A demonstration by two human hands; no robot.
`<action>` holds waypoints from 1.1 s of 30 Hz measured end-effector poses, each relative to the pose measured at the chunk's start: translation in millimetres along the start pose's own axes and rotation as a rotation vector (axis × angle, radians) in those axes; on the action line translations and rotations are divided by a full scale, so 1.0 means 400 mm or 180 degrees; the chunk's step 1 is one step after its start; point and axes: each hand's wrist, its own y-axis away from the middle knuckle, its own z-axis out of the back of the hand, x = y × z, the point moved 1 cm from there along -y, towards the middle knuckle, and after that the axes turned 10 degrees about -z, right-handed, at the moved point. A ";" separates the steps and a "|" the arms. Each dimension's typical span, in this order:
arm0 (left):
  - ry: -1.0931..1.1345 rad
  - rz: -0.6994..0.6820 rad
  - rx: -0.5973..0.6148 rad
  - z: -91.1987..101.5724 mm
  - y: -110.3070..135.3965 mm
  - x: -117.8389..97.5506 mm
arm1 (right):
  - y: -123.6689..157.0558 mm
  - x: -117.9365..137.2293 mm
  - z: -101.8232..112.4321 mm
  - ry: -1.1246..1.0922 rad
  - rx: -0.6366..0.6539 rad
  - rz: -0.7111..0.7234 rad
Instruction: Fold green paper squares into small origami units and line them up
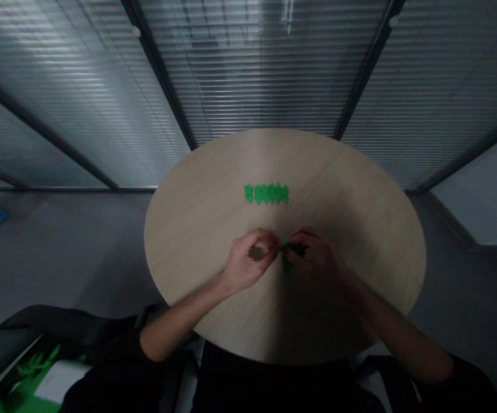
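Your left grip (248,263) and right grip (317,259) pinched a green paper piece (288,266).

Both grips were clenched on it, and it sat in the middle, up off the desk, so fingers from both sides could reach it. Farther on, a row of green paper pieces (266,194) lay flat on the round wooden desk (196,229), side by side, so they stayed neat. Past the desk stood a glass wall with blinds (265,69).
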 end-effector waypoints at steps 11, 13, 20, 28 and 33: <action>-0.0152 -0.0139 -0.0050 0.005 0.000 -0.004 | -0.006 0.013 0.020 0.0151 -0.0071 0.0281; -0.0144 -0.0073 -0.0021 0.004 0.003 -0.001 | -0.007 0.013 0.021 0.0108 -0.0062 0.0309; -0.0116 0.0166 0.0016 0.007 0.006 -0.001 | -0.009 0.007 0.022 0.0169 0.0187 0.0222; -0.0063 0.0222 -0.0029 0.003 0.007 0.002 | -0.008 0.001 0.027 0.0222 0.0222 0.0267; 0.0064 0.0346 -0.0086 0.003 0.002 0.003 | -0.010 -0.004 0.021 0.0309 0.0284 0.0194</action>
